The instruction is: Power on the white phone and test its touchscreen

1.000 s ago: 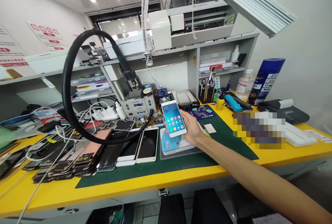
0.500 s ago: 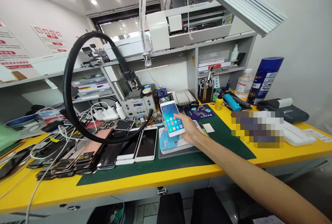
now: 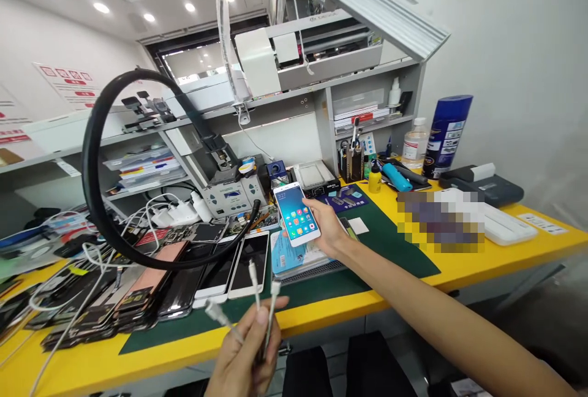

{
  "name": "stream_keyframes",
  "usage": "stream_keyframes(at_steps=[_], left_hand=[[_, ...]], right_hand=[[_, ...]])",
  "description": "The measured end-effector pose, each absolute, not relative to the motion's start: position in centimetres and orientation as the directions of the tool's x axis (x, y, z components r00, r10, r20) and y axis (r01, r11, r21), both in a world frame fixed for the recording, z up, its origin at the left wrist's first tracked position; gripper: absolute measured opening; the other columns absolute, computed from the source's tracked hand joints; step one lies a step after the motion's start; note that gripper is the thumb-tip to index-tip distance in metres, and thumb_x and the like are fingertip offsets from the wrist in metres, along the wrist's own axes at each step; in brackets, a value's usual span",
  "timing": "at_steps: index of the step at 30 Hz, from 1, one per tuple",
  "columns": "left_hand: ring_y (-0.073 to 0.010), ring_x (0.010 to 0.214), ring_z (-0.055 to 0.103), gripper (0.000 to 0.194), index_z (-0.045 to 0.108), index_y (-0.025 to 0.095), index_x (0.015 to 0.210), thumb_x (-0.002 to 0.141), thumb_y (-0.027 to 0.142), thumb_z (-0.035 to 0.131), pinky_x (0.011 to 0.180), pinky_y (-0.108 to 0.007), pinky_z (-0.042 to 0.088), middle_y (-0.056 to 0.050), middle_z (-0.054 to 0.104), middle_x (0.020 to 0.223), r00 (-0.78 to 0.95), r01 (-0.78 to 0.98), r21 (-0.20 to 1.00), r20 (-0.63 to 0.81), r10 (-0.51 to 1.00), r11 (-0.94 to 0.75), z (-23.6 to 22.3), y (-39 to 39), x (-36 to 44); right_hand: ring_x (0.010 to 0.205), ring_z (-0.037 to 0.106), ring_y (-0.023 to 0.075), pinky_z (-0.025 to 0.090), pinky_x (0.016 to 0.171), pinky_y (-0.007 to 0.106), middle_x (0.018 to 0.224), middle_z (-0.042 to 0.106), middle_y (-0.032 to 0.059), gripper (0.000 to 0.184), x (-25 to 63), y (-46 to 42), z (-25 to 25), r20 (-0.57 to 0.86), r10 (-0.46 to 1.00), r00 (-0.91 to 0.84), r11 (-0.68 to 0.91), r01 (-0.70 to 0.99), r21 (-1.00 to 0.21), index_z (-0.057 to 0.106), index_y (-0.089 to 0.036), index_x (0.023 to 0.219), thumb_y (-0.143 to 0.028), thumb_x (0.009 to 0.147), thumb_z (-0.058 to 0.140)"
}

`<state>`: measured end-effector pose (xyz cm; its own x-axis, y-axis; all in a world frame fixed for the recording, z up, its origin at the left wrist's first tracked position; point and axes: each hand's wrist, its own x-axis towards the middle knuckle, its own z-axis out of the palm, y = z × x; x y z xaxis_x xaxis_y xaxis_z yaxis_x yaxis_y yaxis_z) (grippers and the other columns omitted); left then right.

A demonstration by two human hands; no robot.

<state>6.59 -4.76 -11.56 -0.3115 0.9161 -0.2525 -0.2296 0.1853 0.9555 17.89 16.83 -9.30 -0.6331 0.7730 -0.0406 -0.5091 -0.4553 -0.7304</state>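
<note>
My right hand (image 3: 329, 228) grips a white smartphone (image 3: 294, 210), its lit screen showing app icons on a blue background and facing me. The phone is over a light-blue printed sheet or packet (image 3: 282, 259) on the green mat (image 3: 390, 250). Low in front of the bench, my left hand (image 3: 248, 348) is closed around a white charging cable (image 3: 253, 280). Three plug ends fan upward from between its thumb and fingers, apart from the phone. Two white phones (image 3: 248, 265) lie face up to the left of the packet.
Stacked phone parts (image 3: 138, 293) cover the bench's left side under a thick black hose (image 3: 89, 164). A grey soldering or hot-air station (image 3: 234, 192) stands behind. Toward the right are a yellow bottle (image 3: 375, 177), a blue spray can (image 3: 445, 136) and a white case (image 3: 500, 219).
My left hand has come into view from below with the cable plugs in it. My right hand still holds the phone. The whole view has shifted slightly.
</note>
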Motion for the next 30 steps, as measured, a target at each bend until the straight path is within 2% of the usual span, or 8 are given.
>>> stream_keyframes(at_steps=[7, 13, 20, 30], left_hand=[[-0.0043, 0.046, 0.017, 0.056, 0.051, 0.018, 0.128, 0.094, 0.062, 0.049, 0.042, -0.02, 0.013, 0.009, 0.034, 0.061, -0.176, -0.162, 0.965, -0.235, 0.956, 0.207, -11.7, -2.9, 7.8], [-0.0045, 0.044, 0.016, 0.055, 0.049, 0.019, 0.13, 0.096, 0.062, 0.047, 0.039, -0.019, 0.013, 0.009, 0.033, 0.06, -0.081, -0.194, 0.957, -0.236, 0.968, 0.217, -11.9, -2.4, 7.6], [-0.0024, 0.041, 0.014, 0.045, 0.055, 0.02, 0.111, 0.096, 0.062, 0.046, 0.036, -0.018, 0.013, 0.01, 0.032, 0.061, 0.021, -0.233, 0.945, -0.233, 0.972, 0.231, -12.3, -1.9, 6.9], [-0.002, 0.041, 0.012, 0.041, 0.055, 0.021, 0.097, 0.095, 0.062, 0.048, 0.035, -0.017, 0.011, 0.01, 0.028, 0.062, -0.042, -0.263, 0.934, -0.263, 0.964, 0.243, -12.7, -1.5, 7.0]], right_hand=[[0.059, 0.071, 0.0235, 0.059, 0.057, 0.037, 0.078, 0.074, 0.0103, 0.036, 17.7, 17.0, -9.7, -0.033, 0.765, -0.643, -0.46, -0.511, -0.727, 0.068, -0.01, 0.102, -0.042, 0.089, 0.056], [0.061, 0.071, 0.0234, 0.059, 0.057, 0.036, 0.076, 0.074, 0.0091, 0.033, 17.7, 16.7, -9.6, -0.025, 0.78, -0.625, -0.443, -0.522, -0.729, 0.068, -0.011, 0.105, -0.038, 0.09, 0.056], [0.063, 0.071, 0.0234, 0.06, 0.059, 0.037, 0.077, 0.073, 0.0083, 0.031, 17.7, 16.5, -9.4, -0.023, 0.785, -0.618, -0.435, -0.525, -0.731, 0.069, -0.011, 0.098, -0.039, 0.088, 0.058], [0.06, 0.07, 0.0229, 0.059, 0.059, 0.038, 0.081, 0.075, 0.0097, 0.032, 17.6, 16.6, -9.6, -0.021, 0.785, -0.619, -0.439, -0.532, -0.724, 0.069, -0.011, 0.098, -0.039, 0.09, 0.055]])
